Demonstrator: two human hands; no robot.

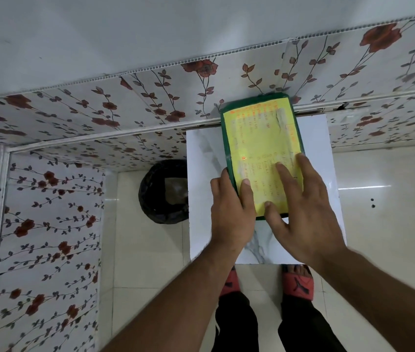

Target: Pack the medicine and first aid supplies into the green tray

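Nearest, red sandals (298,283) stand on the tiled floor at the table (201,174), where the left hand (229,209) closes its grip on the green tray's (226,138) near-left edge and the right hand (303,209) lies open-fingered on the yellow sheet (259,138) covering the tray, against the floral wall (99,110).

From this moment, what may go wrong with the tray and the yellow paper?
1. The green tray lies on a narrow white table, and its far end reaches past the table's back edge; a push could tip it.
2. The yellow paper covers the tray, so supplies cannot go in until it is moved; it already looks creased.
3. The left hand grips only the tray's near corner, and the right hand presses flat; the tray may slide.
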